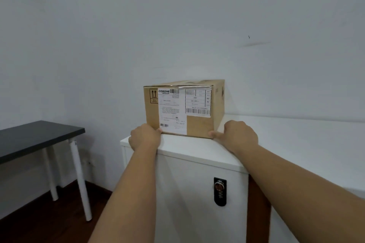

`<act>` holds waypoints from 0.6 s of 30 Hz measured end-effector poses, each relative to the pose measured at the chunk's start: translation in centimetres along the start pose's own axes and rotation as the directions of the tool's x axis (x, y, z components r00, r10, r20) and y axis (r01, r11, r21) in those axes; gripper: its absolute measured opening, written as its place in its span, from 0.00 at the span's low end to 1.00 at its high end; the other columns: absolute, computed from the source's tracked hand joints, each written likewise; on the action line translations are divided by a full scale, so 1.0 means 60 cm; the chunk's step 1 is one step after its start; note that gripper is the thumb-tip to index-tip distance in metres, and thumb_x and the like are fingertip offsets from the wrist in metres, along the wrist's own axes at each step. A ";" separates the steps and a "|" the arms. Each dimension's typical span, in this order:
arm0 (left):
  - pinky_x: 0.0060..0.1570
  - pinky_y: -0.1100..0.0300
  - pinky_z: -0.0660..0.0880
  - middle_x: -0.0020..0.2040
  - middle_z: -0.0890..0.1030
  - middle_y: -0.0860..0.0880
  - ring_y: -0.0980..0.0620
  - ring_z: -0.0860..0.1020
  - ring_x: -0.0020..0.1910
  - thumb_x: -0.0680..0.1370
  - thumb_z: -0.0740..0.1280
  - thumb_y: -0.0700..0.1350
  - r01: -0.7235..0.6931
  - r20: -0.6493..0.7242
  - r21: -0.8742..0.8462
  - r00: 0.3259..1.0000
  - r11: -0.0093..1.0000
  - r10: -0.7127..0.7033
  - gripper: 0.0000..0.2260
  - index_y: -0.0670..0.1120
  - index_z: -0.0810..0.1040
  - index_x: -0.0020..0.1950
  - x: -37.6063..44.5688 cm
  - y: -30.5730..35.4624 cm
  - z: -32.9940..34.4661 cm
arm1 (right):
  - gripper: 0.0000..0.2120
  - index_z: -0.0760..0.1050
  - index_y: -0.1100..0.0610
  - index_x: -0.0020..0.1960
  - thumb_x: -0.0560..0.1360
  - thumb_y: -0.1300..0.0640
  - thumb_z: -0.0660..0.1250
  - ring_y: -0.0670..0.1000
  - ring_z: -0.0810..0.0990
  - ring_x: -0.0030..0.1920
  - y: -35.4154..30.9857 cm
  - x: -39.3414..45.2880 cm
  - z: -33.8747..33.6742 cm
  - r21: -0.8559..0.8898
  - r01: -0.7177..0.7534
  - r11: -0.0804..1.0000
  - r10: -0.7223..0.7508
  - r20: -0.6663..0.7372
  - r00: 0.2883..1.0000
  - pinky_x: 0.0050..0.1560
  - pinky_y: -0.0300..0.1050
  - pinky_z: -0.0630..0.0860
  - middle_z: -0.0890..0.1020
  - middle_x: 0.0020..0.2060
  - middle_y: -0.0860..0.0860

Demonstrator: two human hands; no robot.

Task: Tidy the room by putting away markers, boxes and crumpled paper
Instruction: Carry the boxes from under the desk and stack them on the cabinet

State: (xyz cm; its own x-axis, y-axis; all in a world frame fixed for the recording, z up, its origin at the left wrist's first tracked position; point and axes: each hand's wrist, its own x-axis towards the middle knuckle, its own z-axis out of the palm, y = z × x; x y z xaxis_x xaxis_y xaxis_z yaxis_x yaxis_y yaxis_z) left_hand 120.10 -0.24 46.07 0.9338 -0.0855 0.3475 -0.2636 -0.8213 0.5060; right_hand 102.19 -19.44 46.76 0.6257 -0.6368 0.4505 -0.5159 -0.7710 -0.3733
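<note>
The left hand (145, 137) has its fingers curled against the lower left corner of the cardboard box (199, 126), and the right hand (239, 137) curls round its lower right corner, thumb lying along the bottom edge. The brown box is closed, standing upright on top of a white cabinet (197, 163) against the wall. Its near face carries a white shipping label (171, 110), a second barcode label (198, 102) and printed upward arrows. The cabinet door bears a black combination lock (220, 191). A black-topped desk (35, 138) stands to the left.
</note>
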 end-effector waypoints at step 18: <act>0.76 0.43 0.43 0.80 0.57 0.49 0.46 0.51 0.79 0.82 0.47 0.62 -0.677 0.236 -0.229 0.658 0.699 0.715 0.29 0.49 0.59 0.80 -0.504 0.228 0.017 | 0.18 0.76 0.49 0.62 0.79 0.47 0.53 0.57 0.75 0.58 0.294 -0.291 -0.272 -0.196 -0.010 0.981 0.030 0.100 0.995 0.53 0.49 0.71 0.77 0.61 0.52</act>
State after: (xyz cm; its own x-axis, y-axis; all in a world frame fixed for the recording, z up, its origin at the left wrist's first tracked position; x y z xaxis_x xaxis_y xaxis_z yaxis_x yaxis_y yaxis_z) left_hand 88.52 -9.46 41.68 0.4830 -0.7767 0.4042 -0.8723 -0.3868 0.2992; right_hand 72.63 -21.97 45.57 0.6652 -0.6567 0.3554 -0.6268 -0.7497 -0.2121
